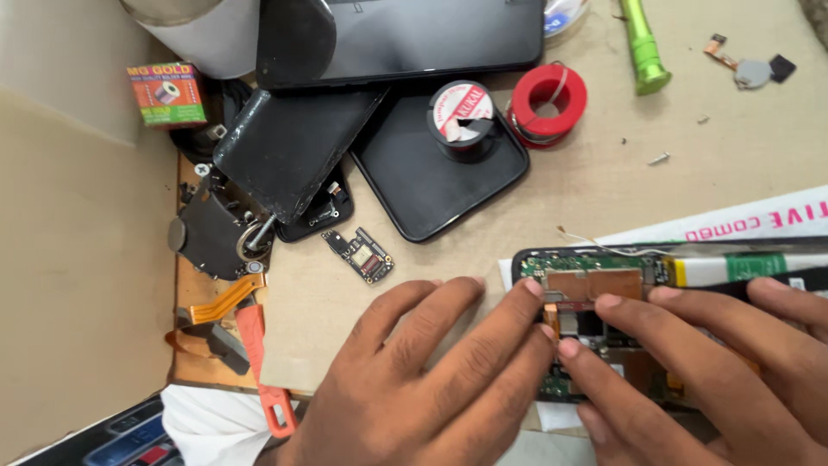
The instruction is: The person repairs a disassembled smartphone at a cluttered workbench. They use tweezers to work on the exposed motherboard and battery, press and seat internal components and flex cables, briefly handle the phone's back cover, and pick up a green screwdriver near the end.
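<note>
An opened phone lies at the right with its green circuit board, a copper-coloured shield and a white battery exposed. My left hand rests flat on the bench, its fingertips touching the phone's left edge near the board. My right hand covers the lower part of the phone, with its fingertips pressing on small parts beside the copper shield. Neither hand grips a tool that I can see.
Several black phones and back covers lie at the top, with a black solder spool and a red wire spool. A small loose circuit board, orange-handled pliers, a green torch and a small box sit around.
</note>
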### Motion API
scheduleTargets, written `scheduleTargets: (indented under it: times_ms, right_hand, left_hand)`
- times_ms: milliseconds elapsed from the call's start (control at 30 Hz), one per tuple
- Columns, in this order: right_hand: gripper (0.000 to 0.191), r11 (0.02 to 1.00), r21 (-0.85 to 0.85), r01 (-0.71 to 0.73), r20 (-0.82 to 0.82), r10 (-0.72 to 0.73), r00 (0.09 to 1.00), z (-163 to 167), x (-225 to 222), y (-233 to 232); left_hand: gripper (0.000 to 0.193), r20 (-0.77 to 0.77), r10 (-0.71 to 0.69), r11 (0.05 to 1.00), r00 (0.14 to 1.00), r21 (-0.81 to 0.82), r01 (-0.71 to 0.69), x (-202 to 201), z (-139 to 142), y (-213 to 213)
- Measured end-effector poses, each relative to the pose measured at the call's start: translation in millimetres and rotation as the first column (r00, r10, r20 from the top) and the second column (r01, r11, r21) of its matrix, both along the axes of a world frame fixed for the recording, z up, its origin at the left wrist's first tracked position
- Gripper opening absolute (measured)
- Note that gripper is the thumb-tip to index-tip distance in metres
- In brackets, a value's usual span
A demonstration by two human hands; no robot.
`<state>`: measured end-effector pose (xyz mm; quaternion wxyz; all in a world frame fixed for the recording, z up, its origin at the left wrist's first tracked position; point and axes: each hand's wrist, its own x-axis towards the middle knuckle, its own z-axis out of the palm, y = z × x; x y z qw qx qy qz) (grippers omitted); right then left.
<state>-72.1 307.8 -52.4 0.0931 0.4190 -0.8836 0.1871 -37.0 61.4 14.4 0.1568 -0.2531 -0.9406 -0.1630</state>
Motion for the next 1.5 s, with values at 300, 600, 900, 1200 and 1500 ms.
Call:
scheduleTargets:
  times_ms: [300,600,900,1200,1500]
  right_hand:
    - [0.036,0.995,0.102,-0.008,-0.03,0.012,0.999,3.2,-5.4,2.6]
    - [0.032,0.997,0.055,0.052,-0.024,-0.05,0.998,22.4,-2.2,-14.8]
    - [0.029,0.992,0.024,0.121,-0.069,-0.119,0.991,47.0,3.5,-39.7]
    - [0.027,0.995,0.099,0.008,-0.015,-0.007,1.0,71.6,-13.7,-42.0]
    - [0.044,0.994,0.094,0.061,0.034,-0.065,0.997,88.8,-12.2,-49.8]
  left_hand:
    - [0.038,-0.038,0.011,1.0,0.999,0.0,-0.011,2.3,-20.4,-13.3]
    - [0.041,0.132,-0.004,0.963,0.991,0.267,-0.032,5.2,-17.7,-16.2]
    - [0.049,0.123,-0.028,0.961,0.992,0.275,-0.007,10.0,-14.9,-18.5]
    - [0.049,0.017,-0.05,0.967,0.999,0.25,0.044,20.0,-17.3,-23.8]
    - [0.044,-0.057,-0.002,0.986,0.998,0.168,0.012,37.0,-24.6,-20.8]
